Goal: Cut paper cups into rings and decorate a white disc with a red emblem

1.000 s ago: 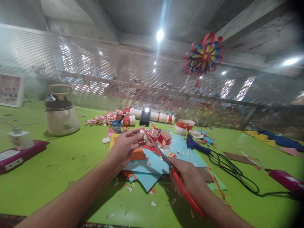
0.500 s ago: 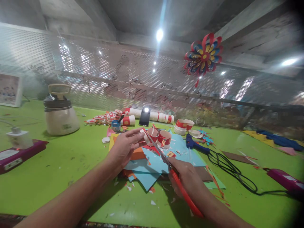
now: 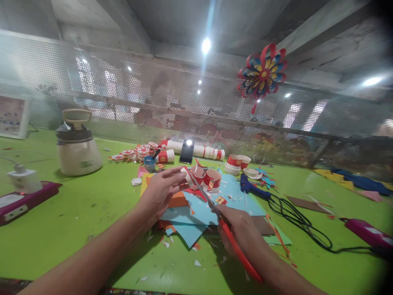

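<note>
Between its thumb and fingers, my left hand (image 3: 164,186) pinches a small red and white paper piece (image 3: 186,175). My right hand (image 3: 238,225) is wrapped round the red handles of the scissors (image 3: 236,246), whose blades point up and left to that piece. Just behind the blades, red and white paper cup rings (image 3: 212,181) stand on light blue paper sheets (image 3: 190,215). Paper scraps lie on the sheets and on the green table (image 3: 123,254).
A blue glue gun (image 3: 253,187) with a black cable lies on the right. Farther back are a phone (image 3: 187,151), a blue jar (image 3: 149,163) and paper cups (image 3: 233,164). A large kettle (image 3: 79,149) and a power strip (image 3: 27,203) stand left.
Hardly anything differs. Both hands keep their places, with the paper piece and the scissors still held; the scissors' red handles look slightly closer together.
</note>
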Demonstrator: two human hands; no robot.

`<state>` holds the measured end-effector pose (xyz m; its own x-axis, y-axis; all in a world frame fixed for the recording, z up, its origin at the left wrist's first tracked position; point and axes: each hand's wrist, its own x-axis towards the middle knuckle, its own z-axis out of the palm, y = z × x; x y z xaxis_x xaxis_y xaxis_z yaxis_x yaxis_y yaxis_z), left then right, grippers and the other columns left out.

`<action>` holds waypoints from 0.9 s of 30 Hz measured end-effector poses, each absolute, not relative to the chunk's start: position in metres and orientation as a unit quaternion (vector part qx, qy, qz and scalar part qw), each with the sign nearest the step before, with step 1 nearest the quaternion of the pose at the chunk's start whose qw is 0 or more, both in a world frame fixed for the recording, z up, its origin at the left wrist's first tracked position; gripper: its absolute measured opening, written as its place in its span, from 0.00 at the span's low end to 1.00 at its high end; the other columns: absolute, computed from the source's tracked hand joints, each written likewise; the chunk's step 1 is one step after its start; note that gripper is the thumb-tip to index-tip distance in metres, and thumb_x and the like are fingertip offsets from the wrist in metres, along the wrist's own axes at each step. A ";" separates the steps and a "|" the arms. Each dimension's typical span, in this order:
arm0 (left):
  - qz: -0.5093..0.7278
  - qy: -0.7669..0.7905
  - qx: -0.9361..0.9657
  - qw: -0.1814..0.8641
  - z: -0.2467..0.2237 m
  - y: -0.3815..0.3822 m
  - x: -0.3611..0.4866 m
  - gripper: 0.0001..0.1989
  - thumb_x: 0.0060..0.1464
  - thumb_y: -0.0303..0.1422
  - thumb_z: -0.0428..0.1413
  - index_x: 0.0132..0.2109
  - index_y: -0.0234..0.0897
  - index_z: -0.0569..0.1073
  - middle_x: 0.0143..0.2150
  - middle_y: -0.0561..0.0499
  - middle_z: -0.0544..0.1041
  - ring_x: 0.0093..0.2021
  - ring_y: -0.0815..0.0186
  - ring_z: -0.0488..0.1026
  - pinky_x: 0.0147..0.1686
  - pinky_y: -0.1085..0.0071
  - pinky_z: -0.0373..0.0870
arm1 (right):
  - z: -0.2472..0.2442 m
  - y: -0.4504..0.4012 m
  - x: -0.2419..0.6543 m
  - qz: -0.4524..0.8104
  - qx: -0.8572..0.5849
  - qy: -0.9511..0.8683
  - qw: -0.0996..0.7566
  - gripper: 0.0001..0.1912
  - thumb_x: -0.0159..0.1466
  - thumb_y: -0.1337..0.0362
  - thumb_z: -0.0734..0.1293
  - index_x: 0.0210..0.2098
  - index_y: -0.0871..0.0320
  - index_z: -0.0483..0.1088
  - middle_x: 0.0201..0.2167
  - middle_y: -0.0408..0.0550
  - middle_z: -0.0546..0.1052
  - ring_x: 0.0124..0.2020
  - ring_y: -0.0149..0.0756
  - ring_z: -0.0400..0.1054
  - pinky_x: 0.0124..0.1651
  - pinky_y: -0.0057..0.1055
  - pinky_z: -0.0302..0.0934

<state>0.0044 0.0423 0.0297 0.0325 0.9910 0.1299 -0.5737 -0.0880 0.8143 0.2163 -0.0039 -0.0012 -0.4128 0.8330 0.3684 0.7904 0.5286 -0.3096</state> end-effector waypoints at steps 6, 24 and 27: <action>0.650 0.284 0.385 0.591 0.027 0.044 0.004 0.16 0.43 0.25 0.67 0.42 0.27 0.78 0.34 0.40 0.82 0.37 0.57 0.79 0.46 0.59 0.72 | 0.000 -0.002 0.218 0.062 -0.484 -0.840 0.240 0.08 0.58 0.71 0.56 0.31 0.58 0.66 0.23 0.45 0.71 0.24 0.34 0.61 0.29 0.27 0.50; 0.657 0.273 0.384 0.588 0.026 0.044 0.008 0.15 0.40 0.25 0.68 0.39 0.28 0.78 0.32 0.41 0.82 0.35 0.58 0.79 0.43 0.59 0.73 | -0.002 -0.003 0.217 0.015 -0.456 -0.850 0.262 0.10 0.54 0.72 0.58 0.32 0.60 0.69 0.21 0.46 0.72 0.21 0.35 0.63 0.26 0.27 0.50; 0.656 0.269 0.387 0.590 0.025 0.044 0.008 0.17 0.40 0.26 0.68 0.40 0.27 0.78 0.33 0.41 0.82 0.36 0.57 0.79 0.43 0.59 0.74 | -0.002 -0.003 0.217 0.020 -0.451 -0.851 0.269 0.11 0.55 0.72 0.58 0.32 0.60 0.70 0.21 0.46 0.73 0.21 0.35 0.64 0.26 0.27 0.51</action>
<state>0.0078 0.0444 0.0252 -0.0054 0.9817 0.1903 -0.5655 -0.1599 0.8091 0.2169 -0.0026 -0.0019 -0.4492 0.7779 0.4394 0.7563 0.5929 -0.2766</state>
